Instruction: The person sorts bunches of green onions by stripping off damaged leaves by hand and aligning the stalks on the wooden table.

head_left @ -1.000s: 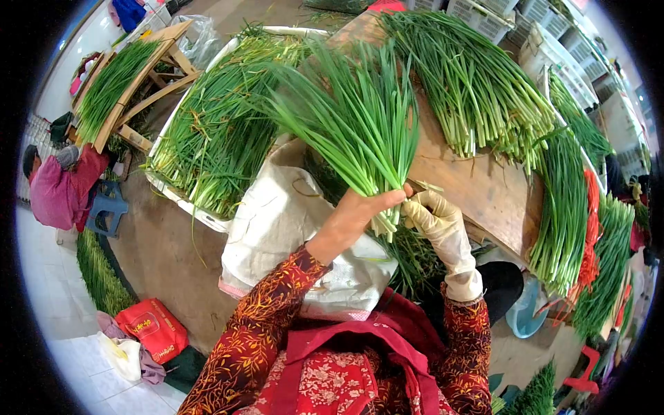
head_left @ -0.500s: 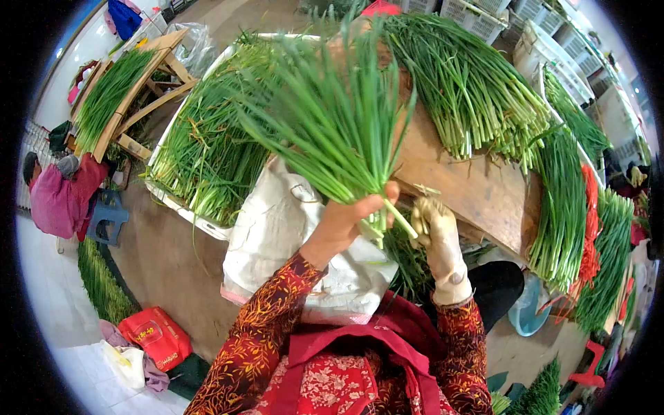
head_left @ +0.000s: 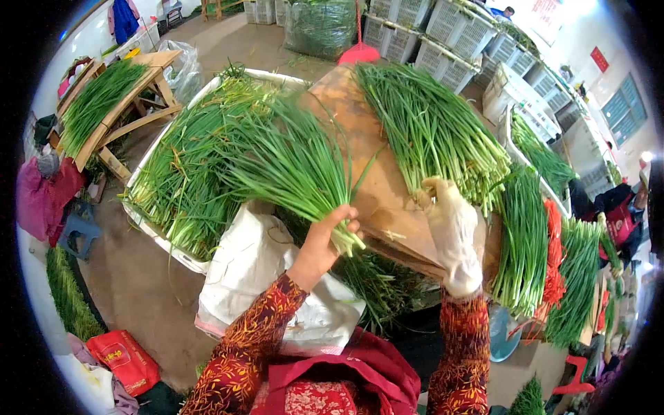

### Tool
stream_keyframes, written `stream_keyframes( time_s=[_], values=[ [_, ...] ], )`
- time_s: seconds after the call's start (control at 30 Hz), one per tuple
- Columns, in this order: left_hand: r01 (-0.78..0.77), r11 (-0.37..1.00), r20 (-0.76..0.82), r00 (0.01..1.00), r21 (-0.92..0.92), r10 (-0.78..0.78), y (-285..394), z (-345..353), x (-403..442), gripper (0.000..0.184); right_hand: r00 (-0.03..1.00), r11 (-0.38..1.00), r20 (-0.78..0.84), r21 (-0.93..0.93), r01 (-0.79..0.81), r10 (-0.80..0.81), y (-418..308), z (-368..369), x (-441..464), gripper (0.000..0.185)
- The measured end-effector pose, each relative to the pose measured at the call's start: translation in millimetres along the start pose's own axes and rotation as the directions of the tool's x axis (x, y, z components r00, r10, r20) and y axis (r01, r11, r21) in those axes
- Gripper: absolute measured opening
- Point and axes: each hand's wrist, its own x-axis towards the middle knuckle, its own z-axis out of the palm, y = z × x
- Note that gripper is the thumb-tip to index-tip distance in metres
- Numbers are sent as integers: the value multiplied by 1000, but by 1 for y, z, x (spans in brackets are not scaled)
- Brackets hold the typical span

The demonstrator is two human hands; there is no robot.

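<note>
Over the crate of matted greens and the edge of the flat wooden board with its pale-ended pile, a bunch of ribbon-thin leaves was held fanned; leaves could be snagged in the mat, or stems shed were the one-handed grip slackened. The bunch's base was wrapped by the bare left hand. By the pile's stem ends, the right hand, in a wrinkled glove, was curled; any pinch could not be told.
</note>
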Motion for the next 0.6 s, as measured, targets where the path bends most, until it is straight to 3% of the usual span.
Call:
stream_keyframes(
  time_s=[0.07,0.2,0.27,0.33,0.4,0.47,0.53,0.6],
  values=[
    [13,1000,-11,1000,-3,-13,0,1,-2,14,980,970,163,-232,-77,117,20,18,22,20],
    [-3,1000,-46,999,19,4,8,7,-10,14,970,949,226,-315,-19,94,29,29,31,18],
    [-5,1000,-96,995,27,7,9,5,-14,16,870,902,294,52,-429,397,13,11,32,18],
    [-18,999,-110,994,31,22,8,3,-17,20,872,705,332,514,-488,361,10,1,17,18],
    [-23,998,-139,990,58,31,3,2,-19,25,885,453,388,761,-465,256,-6,8,-8,15],
    [-31,992,-136,990,120,47,-4,-1,-18,26,824,252,519,786,-565,228,-26,19,-30,14],
    [-71,970,-120,988,230,101,-4,5,-20,29,753,207,621,725,-657,218,-43,19,-43,13],
    [-100,976,-124,984,192,125,-6,10,-19,25,756,194,626,731,-655,193,-45,29,-54,13]
  ],
)
